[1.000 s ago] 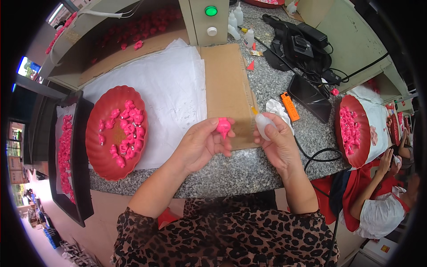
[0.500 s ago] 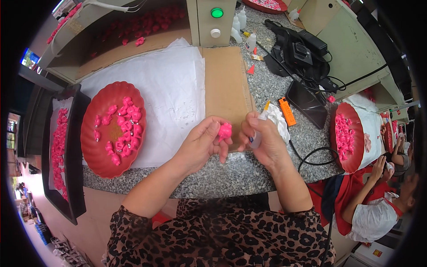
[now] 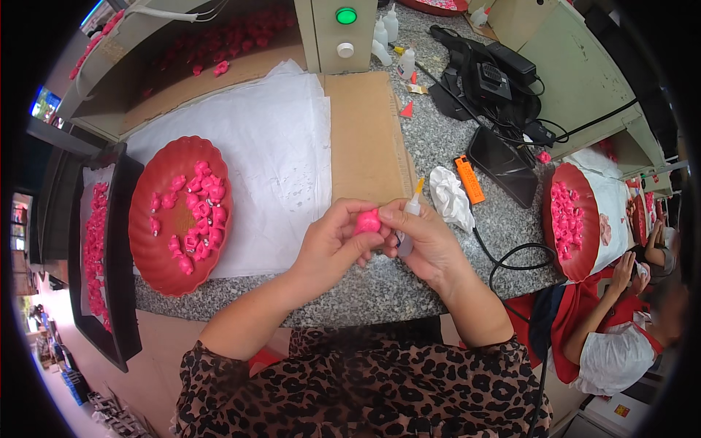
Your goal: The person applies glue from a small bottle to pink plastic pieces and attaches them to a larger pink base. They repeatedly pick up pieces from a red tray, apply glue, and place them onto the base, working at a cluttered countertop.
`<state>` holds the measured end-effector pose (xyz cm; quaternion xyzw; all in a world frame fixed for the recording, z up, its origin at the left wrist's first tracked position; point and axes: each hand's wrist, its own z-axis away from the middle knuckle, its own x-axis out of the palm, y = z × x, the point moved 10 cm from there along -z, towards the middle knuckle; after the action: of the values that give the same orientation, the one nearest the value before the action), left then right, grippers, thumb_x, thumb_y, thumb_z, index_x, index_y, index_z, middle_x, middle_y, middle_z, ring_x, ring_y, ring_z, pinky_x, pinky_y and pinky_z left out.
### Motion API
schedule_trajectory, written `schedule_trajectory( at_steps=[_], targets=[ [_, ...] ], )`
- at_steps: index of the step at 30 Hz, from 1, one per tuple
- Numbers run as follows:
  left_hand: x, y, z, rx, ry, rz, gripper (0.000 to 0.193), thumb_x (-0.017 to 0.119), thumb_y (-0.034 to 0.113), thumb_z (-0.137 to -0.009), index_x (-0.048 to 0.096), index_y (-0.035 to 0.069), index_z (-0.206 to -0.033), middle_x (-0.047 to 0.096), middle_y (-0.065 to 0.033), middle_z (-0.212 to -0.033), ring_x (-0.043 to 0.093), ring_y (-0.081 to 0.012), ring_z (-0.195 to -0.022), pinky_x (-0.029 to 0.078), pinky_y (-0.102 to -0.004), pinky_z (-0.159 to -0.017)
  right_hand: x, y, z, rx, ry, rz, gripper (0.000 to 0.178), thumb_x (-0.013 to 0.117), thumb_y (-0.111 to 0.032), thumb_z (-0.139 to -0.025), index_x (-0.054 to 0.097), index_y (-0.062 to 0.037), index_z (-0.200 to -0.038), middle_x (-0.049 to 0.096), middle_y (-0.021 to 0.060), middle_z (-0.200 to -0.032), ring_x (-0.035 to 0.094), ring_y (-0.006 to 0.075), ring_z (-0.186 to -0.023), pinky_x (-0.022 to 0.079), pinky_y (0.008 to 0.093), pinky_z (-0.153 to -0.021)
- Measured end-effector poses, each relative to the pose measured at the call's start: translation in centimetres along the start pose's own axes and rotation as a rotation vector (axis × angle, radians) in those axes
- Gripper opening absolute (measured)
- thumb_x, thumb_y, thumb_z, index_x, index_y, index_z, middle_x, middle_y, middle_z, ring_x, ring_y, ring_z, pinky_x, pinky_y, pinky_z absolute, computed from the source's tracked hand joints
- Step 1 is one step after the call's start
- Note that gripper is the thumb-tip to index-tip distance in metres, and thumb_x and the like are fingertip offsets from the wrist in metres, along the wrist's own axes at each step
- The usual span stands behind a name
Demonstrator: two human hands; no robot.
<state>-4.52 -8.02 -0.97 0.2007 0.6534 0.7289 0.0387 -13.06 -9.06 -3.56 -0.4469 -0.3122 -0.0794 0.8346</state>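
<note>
Our left hand (image 3: 332, 237) is curled nearly closed over the near end of the cardboard (image 3: 365, 139), with a pink figure (image 3: 367, 222) pinched between thumb and fingers. Our right hand (image 3: 427, 241) is folded in from the other side, thumb at the figure's edge, and also has hold of a bottle (image 3: 413, 208), its yellow tip pointing up. Both hands meet around the figure, so part of it is hidden.

Left of the cardboard we have the paper (image 3: 274, 160), then a red tray (image 3: 157, 252) of more pink pieces, and farthest left a black bin (image 3: 130, 299). Just right of the cardboard lies a tissue (image 3: 450, 198), with an orange block (image 3: 469, 180) near it and a dark slab (image 3: 504, 166) beyond. Past its far end we see a green light (image 3: 345, 15).
</note>
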Motion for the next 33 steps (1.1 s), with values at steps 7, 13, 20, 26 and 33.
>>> schedule_trajectory(
  at_steps=[7,13,20,26,33],
  targets=[
    [0.1,4.3,0.8,0.504,0.092,-0.738,0.038,0.058,0.004,-0.077,0.048,0.002,-0.113,0.056,-0.0114,-0.086,0.056,-0.0215,-0.066,0.046,-0.029,-0.058,0.1,-0.7,0.5,-0.029,-0.035,0.016,0.012,0.059,-0.015,-0.081,0.061,-0.003,-0.084,0.059,0.0041,-0.07,0.053,0.0097,-0.06,0.042,0.0222,-0.054],
    [0.9,4.7,0.8,0.498,0.052,-0.883,0.042,0.058,0.003,-0.074,0.047,0.004,-0.115,0.051,-0.0118,-0.079,0.055,-0.0262,-0.067,0.045,-0.0316,-0.055,-0.2,-1.1,0.6,-0.108,-0.081,0.104,0.013,0.061,-0.013,-0.079,0.062,-0.0015,-0.084,0.059,0.004,-0.071,0.054,0.0095,-0.063,0.042,0.021,-0.058],
    [1.8,5.2,1.1,0.539,-0.035,-0.944,0.047,0.059,0.001,-0.069,0.046,0.005,-0.115,0.048,-0.0099,-0.076,0.054,-0.0261,-0.064,0.045,-0.0331,-0.052,0.2,-1.7,1.0,-0.16,-0.152,0.139,0.011,0.065,-0.011,-0.076,0.062,-0.0011,-0.081,0.059,0.0046,-0.071,0.053,0.0096,-0.063,0.041,0.0212,-0.059],
    [1.8,4.9,1.4,0.566,-0.046,-0.897,0.049,0.06,0.0,-0.067,0.046,0.004,-0.113,0.048,-0.0092,-0.075,0.053,-0.0258,-0.064,0.044,-0.0334,-0.051,0.8,-1.8,1.1,-0.173,-0.179,0.124,0.009,0.065,-0.007,-0.074,0.061,-0.0004,-0.079,0.059,0.0047,-0.071,0.053,0.0101,-0.064,0.042,0.0216,-0.059],
    [2.1,5.4,1.5,0.596,-0.048,-0.931,0.047,0.059,0.001,-0.067,0.046,0.004,-0.112,0.05,-0.0087,-0.076,0.055,-0.026,-0.067,0.045,-0.0336,-0.053,0.5,-1.5,1.0,-0.149,-0.156,0.127,0.007,0.065,-0.005,-0.074,0.06,-0.0011,-0.076,0.059,0.0041,-0.07,0.053,0.0094,-0.063,0.041,0.0208,-0.058]
  ],
)
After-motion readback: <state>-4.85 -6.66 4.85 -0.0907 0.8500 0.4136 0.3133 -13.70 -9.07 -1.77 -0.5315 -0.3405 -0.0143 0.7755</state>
